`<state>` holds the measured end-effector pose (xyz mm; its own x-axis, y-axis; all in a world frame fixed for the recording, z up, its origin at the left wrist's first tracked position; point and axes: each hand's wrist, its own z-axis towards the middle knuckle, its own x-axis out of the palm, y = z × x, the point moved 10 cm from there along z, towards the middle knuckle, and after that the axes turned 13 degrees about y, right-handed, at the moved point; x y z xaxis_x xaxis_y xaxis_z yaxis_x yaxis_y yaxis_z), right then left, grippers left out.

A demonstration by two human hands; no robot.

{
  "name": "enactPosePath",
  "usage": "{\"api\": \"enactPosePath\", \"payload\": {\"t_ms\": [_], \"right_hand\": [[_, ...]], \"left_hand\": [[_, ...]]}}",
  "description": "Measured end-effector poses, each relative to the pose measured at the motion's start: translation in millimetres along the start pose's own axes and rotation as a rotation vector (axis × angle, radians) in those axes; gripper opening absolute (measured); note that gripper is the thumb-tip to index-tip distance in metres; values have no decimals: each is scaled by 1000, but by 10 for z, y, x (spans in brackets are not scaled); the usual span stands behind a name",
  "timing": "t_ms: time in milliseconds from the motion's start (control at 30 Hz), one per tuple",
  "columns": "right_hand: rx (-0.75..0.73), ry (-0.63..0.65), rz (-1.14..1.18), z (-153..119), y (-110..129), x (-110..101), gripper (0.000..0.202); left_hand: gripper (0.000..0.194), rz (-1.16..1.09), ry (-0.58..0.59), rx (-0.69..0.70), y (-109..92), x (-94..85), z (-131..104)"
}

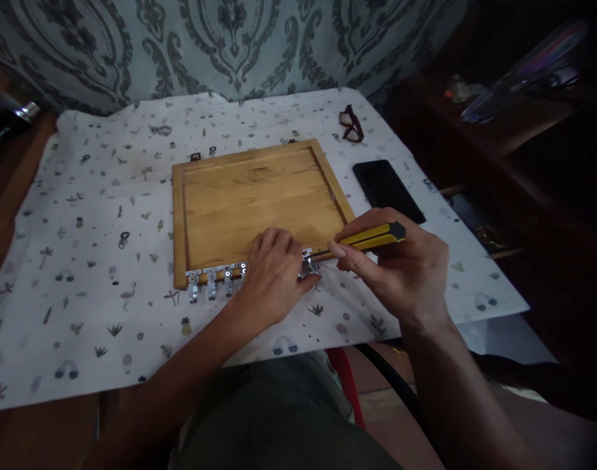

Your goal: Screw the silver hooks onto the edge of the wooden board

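A framed wooden board [259,202] lies flat on the cloth, with a row of metal hooks [227,274] along its near edge. My left hand [274,277] rests over that edge, covering part of the row, its fingers bent and close together and its thumb beside a hook at the right end. In my right hand [401,267] is a yellow and black screwdriver [371,237]. Its shaft points left and its tip is at the hook next to my left thumb. Exactly where the tip touches is too small to tell.
A black phone [389,190] and dark red glasses [351,124] lie right of the board on the patterned tablecloth [107,228]. Patterned fabric [230,46] hangs behind. Dark wooden furniture [475,143] holding clear plastic items stands at the right.
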<state>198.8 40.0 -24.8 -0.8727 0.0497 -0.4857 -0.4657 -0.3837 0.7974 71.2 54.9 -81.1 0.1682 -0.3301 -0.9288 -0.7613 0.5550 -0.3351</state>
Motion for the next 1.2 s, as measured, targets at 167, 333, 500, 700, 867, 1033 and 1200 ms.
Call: {"api": "enactPosePath", "payload": {"t_ms": [167, 333, 500, 700, 867, 1033, 1200], "right_hand": [[132, 17, 151, 4, -63, -9, 24], [114, -21, 217, 7, 4, -108, 16], [-7, 30, 251, 18, 87, -133, 21], [-44, -22, 206, -29, 95, -137, 17], [-97, -207, 52, -55, 122, -188, 26], [-53, -221, 38, -25, 87, -167, 31], [-67, -72, 136, -5, 77, -135, 23]], "left_hand": [[38, -19, 40, -3, 8, 12, 6], [39, -24, 34, 4, 17, -7, -3], [35, -8, 4, 7, 4, -19, -14], [32, -16, 8, -1, 10, -3, -5], [31, -35, 10, 11, 5, -20, -2], [33, -34, 16, 10, 15, -5, 0], [36, -27, 34, 9, 8, 7, 2]]}}
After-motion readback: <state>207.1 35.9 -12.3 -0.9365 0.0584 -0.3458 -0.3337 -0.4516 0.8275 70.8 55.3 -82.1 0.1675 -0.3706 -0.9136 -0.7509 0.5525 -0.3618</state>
